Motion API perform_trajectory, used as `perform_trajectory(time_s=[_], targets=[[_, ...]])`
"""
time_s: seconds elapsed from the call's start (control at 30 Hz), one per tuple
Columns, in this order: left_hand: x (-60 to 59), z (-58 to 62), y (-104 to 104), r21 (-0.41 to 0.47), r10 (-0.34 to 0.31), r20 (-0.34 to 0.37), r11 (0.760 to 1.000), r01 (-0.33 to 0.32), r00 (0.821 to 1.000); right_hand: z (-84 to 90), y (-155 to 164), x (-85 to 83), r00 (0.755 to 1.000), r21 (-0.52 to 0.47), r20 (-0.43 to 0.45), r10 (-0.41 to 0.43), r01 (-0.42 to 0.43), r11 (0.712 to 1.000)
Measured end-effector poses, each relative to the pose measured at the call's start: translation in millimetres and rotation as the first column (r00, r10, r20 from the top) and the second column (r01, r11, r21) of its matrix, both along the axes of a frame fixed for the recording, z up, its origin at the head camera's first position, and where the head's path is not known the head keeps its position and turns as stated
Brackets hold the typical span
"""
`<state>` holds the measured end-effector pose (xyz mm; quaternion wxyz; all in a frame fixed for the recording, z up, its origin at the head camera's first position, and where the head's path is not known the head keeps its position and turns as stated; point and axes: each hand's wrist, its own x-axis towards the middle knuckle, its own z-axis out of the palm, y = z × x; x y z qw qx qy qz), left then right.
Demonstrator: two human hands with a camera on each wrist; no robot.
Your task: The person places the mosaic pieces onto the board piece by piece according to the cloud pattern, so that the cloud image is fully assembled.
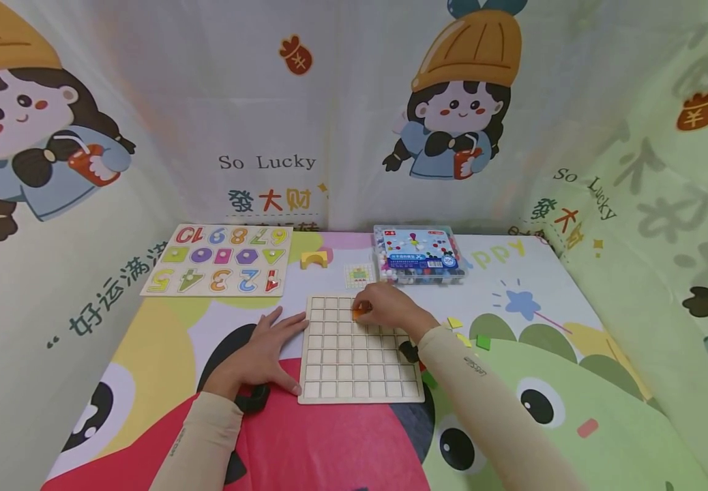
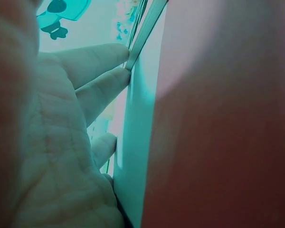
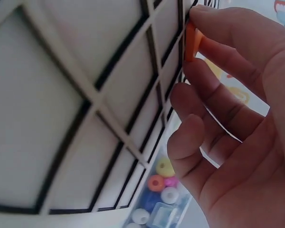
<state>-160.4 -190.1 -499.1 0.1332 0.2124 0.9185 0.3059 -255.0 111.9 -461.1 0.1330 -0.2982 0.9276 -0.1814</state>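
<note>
Both forearms are covered by close-fitting beige sleeves (image 1: pixel 207 436) ending at the wrists. Each sleeve carries small dark lettering printed near the cuff. Both hands (image 1: pixel 264 354) are bare.

Left hand (image 1: pixel 264 351) flat with straight fingers (image 2: pixel 97 90), right hand (image 1: pixel 391 307) forward, fingers (image 3: pixel 218 28) curled in a pinch.

Wooden grid board (image 1: pixel 360 354): pale, square cells, lying flat at lower centre of head view, cells mostly bare. Orange tile (image 1: pixel 360 311): small, thin, bright orange, pinched edge-on over the board's upper rows, approx. top centre; in rt wrist view at upper right (image 3: pixel 190 42).
</note>
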Motion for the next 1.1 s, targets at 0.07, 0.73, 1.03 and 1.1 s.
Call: perform_trajectory(time_s=[0.07,0.73,1.03,1.1], targets=[[0.1,-0.7,1,-0.003,0.0,-0.001,1.0,0.0,1.0,-3.0,3,-0.3,1.0,-0.026,0.021,-0.015,0.015,1.0],[3.9,-1.1,0,-0.016,0.028,0.016,0.999,-0.027,0.999,-15.1,7,-0.5,0.999,-0.164,0.049,-0.021,0.029,0.986],[0.5,-0.3,3,-0.012,0.021,0.008,1.0,-0.021,1.0,-7.0,9,-1.7,0.993,-0.177,0.103,-0.062,0.08,0.981],[0.3,-0.5,3,-0.014,0.02,0.007,1.0,-0.02,1.0,-6.5,9,-2.5,0.993,-0.178,0.104,-0.058,0.076,0.981]])
